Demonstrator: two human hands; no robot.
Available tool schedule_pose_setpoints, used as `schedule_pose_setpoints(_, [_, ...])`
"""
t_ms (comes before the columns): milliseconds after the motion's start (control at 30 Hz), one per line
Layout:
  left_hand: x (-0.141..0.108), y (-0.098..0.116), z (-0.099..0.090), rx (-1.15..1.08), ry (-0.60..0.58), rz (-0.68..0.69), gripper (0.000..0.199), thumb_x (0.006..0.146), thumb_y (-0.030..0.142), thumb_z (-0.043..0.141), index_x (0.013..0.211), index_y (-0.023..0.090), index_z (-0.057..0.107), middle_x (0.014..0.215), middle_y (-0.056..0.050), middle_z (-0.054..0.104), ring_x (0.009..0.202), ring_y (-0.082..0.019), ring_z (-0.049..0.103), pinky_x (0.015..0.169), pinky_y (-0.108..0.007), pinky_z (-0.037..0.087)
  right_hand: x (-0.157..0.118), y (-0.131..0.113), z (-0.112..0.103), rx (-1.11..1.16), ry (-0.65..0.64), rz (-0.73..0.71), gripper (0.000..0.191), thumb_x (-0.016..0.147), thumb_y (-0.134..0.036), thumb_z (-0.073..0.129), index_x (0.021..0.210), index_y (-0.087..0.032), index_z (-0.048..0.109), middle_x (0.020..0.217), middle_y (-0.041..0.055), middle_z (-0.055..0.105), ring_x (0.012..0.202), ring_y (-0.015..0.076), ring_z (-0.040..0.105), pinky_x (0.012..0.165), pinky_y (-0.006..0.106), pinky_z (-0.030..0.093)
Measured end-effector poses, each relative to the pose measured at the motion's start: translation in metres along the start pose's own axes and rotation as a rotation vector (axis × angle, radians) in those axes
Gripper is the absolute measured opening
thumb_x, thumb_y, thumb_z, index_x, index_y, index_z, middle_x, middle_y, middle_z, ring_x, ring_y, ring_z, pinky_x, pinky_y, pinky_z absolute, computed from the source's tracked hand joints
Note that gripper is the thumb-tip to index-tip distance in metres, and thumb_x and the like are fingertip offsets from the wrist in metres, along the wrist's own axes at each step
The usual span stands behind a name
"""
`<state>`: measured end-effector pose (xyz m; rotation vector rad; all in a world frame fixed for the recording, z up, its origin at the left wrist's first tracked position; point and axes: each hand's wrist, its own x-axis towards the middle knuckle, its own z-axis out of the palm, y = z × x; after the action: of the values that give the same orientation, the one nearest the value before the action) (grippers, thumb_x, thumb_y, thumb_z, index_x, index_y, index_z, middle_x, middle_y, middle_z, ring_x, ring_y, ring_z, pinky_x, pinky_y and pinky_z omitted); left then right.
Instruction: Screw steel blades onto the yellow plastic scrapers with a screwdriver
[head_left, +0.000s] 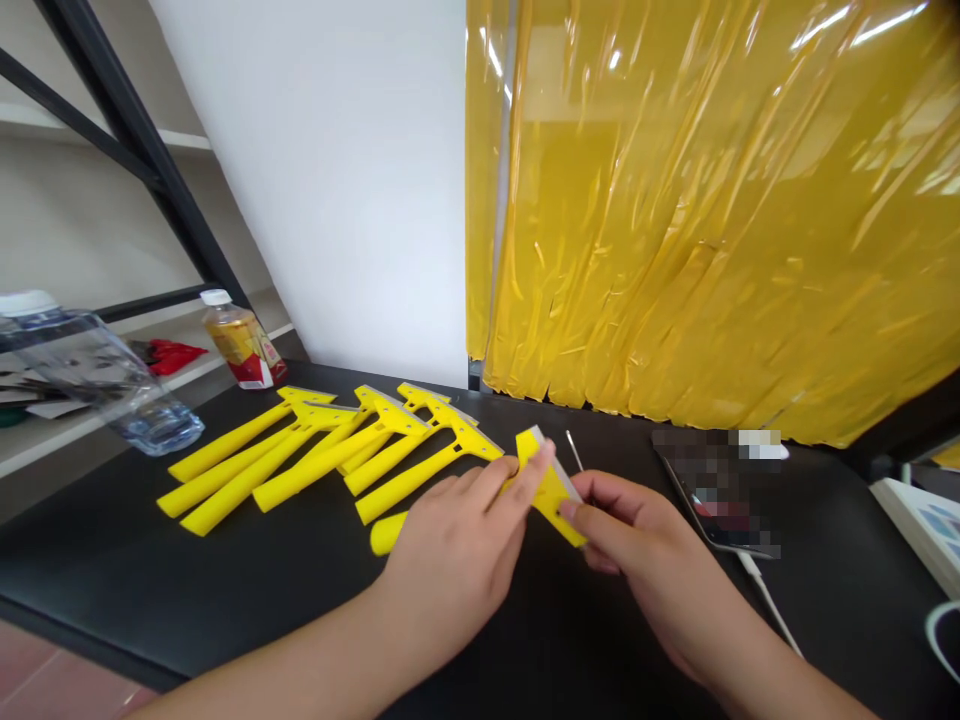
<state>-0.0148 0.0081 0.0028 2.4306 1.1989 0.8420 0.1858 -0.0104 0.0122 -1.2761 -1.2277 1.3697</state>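
Note:
A yellow scraper (pixel 554 487) with a metal strip along its head is held between my two hands. My left hand (pixel 457 540) closes over its handle, whose rounded end sticks out on the left, and a finger reaches onto the head. My right hand (pixel 637 530) pinches the near end of the head between thumb and fingers. A thin metal rod (pixel 574 450) shows just behind the scraper; my right hand hides its lower part, so I cannot tell if it is held. Several similar yellow scrapers (pixel 322 465) lie side by side on the black table (pixel 285 590), left of my hands.
Behind the scrapers stands a drink bottle (pixel 244 340) with a red and yellow label. A clear plastic bottle (pixel 112 375) is at the left. A phone (pixel 709 495) with a white cable (pixel 769 600) lies right. A yellow plastic curtain (pixel 712 220) hangs behind the table.

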Motion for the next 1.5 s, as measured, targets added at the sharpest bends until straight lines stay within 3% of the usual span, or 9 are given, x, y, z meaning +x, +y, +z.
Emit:
schedule_pose_setpoints(100, [0.007,-0.002,-0.004,-0.375,0.030,-0.226,0.055,0.099,0.039,0.060,0.152,0.026,0.050,0.129,-0.012,0.067,0.101,-0.025,0.068,0.093,-0.041,0.053,0.006,0.005,-0.005,-0.009,0.014,-0.035,0.030,0.086,-0.049,0.073,0.080,-0.021,0.067,0.069,-0.0038,0.045,0.061,0.0113,0.030,0.056,0.028,0.023])
schedule_pose_setpoints(233, [0.019,-0.007,-0.010,-0.928,-0.286,-0.395,0.036,0.098,0.047,0.061,0.112,0.015,0.067,0.100,-0.008,0.071,0.062,-0.013,0.063,0.059,-0.027,0.047,0.009,0.007,-0.007,-0.044,-0.098,-0.068,0.025,0.094,-0.044,0.067,0.086,-0.020,0.071,0.071,-0.0029,0.049,0.063,0.0118,0.032,0.058,0.029,0.024])
schedule_pose_setpoints(300, [0.020,-0.010,-0.011,-1.067,-0.328,-0.417,0.031,0.098,0.045,0.063,0.100,0.014,0.066,0.101,-0.008,0.071,0.057,-0.010,0.061,0.054,-0.024,0.042,0.011,0.007,-0.007,-0.047,-0.134,-0.059,0.026,0.096,-0.045,0.066,0.089,-0.021,0.072,0.073,-0.0025,0.053,0.063,0.0115,0.032,0.058,0.029,0.024])
schedule_pose_setpoints(433, [0.022,-0.015,-0.012,-1.051,-0.205,-0.472,0.030,0.096,0.044,0.066,0.091,0.014,0.064,0.088,-0.004,0.070,0.052,-0.008,0.057,0.054,-0.024,0.039,0.024,0.015,-0.014,-0.105,-0.101,-0.076,0.038,0.098,-0.055,0.060,0.085,-0.021,0.070,0.068,-0.0036,0.046,0.062,0.0119,0.035,0.056,0.027,0.029])
schedule_pose_setpoints(633, [0.033,-0.022,-0.024,-1.028,0.017,-0.467,0.026,0.096,0.037,0.065,0.081,0.016,0.059,0.068,0.002,0.062,0.048,-0.008,0.052,0.053,-0.025,0.038,0.050,0.049,-0.020,-0.817,0.007,-0.364,0.026,0.100,-0.043,0.059,0.111,-0.027,0.077,0.086,0.0018,0.066,0.077,0.0181,0.062,0.069,0.029,0.050])
schedule_pose_setpoints(867, [0.032,-0.025,-0.024,-1.082,0.038,-0.465,0.027,0.095,0.037,0.068,0.082,0.017,0.058,0.066,0.003,0.062,0.047,-0.008,0.052,0.052,-0.024,0.037,0.046,0.072,-0.005,-1.077,0.044,-0.504,0.021,0.101,-0.027,0.053,0.103,-0.023,0.074,0.093,0.0068,0.065,0.088,0.0237,0.063,0.078,0.037,0.051])
schedule_pose_setpoints(1100, [0.030,-0.023,-0.022,-1.109,0.056,-0.449,0.026,0.095,0.037,0.069,0.083,0.016,0.058,0.072,0.002,0.064,0.047,-0.007,0.053,0.052,-0.024,0.038,0.044,0.069,0.001,-1.158,0.036,-0.550,0.023,0.102,-0.023,0.053,0.115,-0.024,0.072,0.094,0.0053,0.065,0.088,0.0232,0.063,0.075,0.036,0.051])
schedule_pose_setpoints(1400, [0.029,-0.022,-0.021,-1.155,0.031,-0.476,0.024,0.095,0.034,0.068,0.083,0.016,0.059,0.068,0.001,0.064,0.046,-0.007,0.053,0.050,-0.023,0.037,0.045,0.064,-0.001,-1.036,0.037,-0.443,0.021,0.101,-0.026,0.049,0.093,-0.021,0.067,0.092,0.0065,0.063,0.084,0.0230,0.059,0.077,0.037,0.046])
schedule_pose_setpoints(1500, [0.025,-0.018,-0.015,-1.220,0.001,-0.472,0.022,0.096,0.033,0.066,0.084,0.016,0.058,0.065,0.002,0.062,0.044,-0.007,0.051,0.048,-0.022,0.035,0.041,0.051,-0.004,-0.910,0.048,-0.357,0.022,0.101,-0.032,0.048,0.089,-0.022,0.064,0.083,0.0030,0.061,0.074,0.0187,0.057,0.067,0.031,0.045])
